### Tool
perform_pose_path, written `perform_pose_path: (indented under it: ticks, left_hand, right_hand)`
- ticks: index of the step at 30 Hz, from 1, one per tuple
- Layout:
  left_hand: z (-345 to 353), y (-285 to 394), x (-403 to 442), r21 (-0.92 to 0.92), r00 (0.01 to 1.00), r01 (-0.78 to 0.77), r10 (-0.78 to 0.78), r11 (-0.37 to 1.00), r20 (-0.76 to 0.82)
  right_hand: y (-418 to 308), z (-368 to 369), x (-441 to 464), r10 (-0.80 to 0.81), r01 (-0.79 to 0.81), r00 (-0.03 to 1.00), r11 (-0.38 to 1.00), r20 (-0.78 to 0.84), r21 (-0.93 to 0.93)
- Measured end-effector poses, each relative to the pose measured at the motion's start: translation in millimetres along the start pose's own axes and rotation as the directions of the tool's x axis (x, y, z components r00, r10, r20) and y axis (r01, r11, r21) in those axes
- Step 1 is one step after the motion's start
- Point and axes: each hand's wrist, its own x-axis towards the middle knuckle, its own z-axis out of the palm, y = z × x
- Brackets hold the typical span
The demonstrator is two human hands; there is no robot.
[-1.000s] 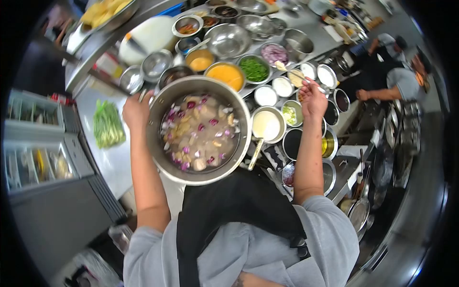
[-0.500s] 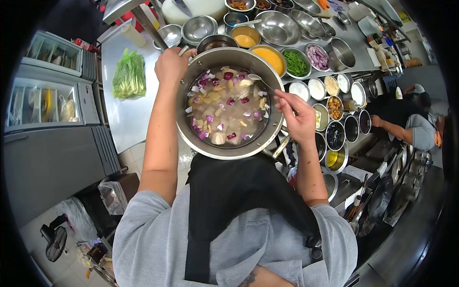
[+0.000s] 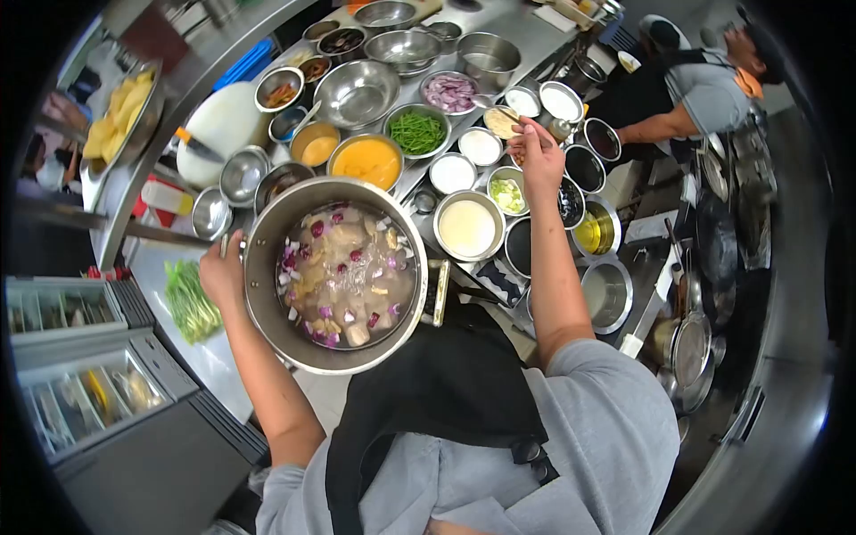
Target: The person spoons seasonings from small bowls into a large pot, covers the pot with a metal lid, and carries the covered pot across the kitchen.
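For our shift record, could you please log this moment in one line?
left hand: holds pot; right hand: holds spoon, clear of pot; pot: liquid, purple pieces

At upper left we see pale-yellow chunks [image 3: 120,109] heaped in a wide metal bowl [image 3: 153,109]. Nearby, a long orange-and-dark utensil [image 3: 203,147] lies across a round white board [image 3: 230,120]. Lower down we find a bunch of leafy green vegetables [image 3: 193,303]; at upper right, another person in a grey shirt [image 3: 704,98] and black apron.

No legible text or labels
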Motion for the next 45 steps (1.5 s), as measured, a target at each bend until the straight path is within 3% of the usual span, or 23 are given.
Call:
perform_pose_path:
  ticks: [3, 5, 11, 13, 16, 18, 19, 21, 22, 24, 30, 45]
  left_hand:
    - [-4.2, 4.4, -0.9, -0.029, 0.999, 0.011, -0.010, 1.000, 0.034]
    - [-5.5, 6.1, -1.2, -0.031, 1.000, -0.010, 0.011, 0.999, 0.027]
    - [-4.6, 9.0, -1.3, -0.008, 0.999, 0.017, -0.016, 1.000, 0.035]
    - [-7.2, 15.3, -2.5, 0.002, 0.998, 0.029, -0.029, 1.000, 0.047]
    - [-6.9, 14.0, -1.7, -0.025, 0.999, 0.024, -0.023, 0.999, 0.049]
    - [-7.6, 14.6, -1.9, -0.015, 0.999, 0.006, -0.006, 1.000, 0.052]
    - [-7.9, 14.9, -2.5, -0.016, 0.999, 0.005, -0.004, 1.000, 0.053]
    - [-7.8, 15.1, -4.0, -0.082, 0.998, 0.024, -0.020, 0.996, 0.051]
    - [-7.2, 14.3, -3.8, -0.082, 0.998, 0.025, -0.021, 0.996, 0.052]
    - [-6.5, 11.7, -1.7, -0.029, 0.999, 0.013, -0.011, 0.999, 0.050]
    - [-2.9, 8.0, -1.3, 0.056, 1.000, -0.015, 0.015, 0.998, 0.003]
    - [-12.0, 19.0, -6.5, 0.023, 0.999, 0.048, -0.048, 0.999, 0.022]
  right_hand:
    - [82.9, -54.6, 39.2, 0.009, -0.084, 0.970, 0.951, -0.245, -0.296]
    - [143.4, -90.0, 58.3, -0.190, -0.016, 0.958, 0.712, -0.214, -0.702]
    - [155.6, -70.7, 68.0, -0.152, -0.165, 0.942, 0.568, -0.300, -0.807]
    - [183.4, -77.2, 79.5, -0.193, -0.118, 0.937, 0.613, -0.293, -0.781]
    - [189.2, -69.5, 87.6, -0.106, -0.248, 0.906, 0.654, -0.411, -0.715]
    - [188.0, -65.7, 88.9, 0.086, -0.313, 0.860, 0.867, -0.503, -0.388]
    - [192.0, -65.5, 90.6, 0.086, -0.314, 0.859, 0.866, -0.504, -0.388]
    - [199.4, -64.6, 95.2, 0.145, -0.250, 0.809, 0.962, -0.570, -0.110]
    - [202.7, -66.7, 96.6, 0.145, -0.251, 0.809, 0.962, -0.570, -0.111]
    - [204.2, -68.8, 98.3, 0.161, -0.158, 0.771, 0.986, -0.616, 0.059]
    - [194.6, -70.7, 98.1, 0.178, -0.120, 0.767, 0.984, -0.617, 0.134]
    - [153.7, -69.1, 91.8, 0.185, -0.100, 0.806, 0.979, -0.562, 0.178]
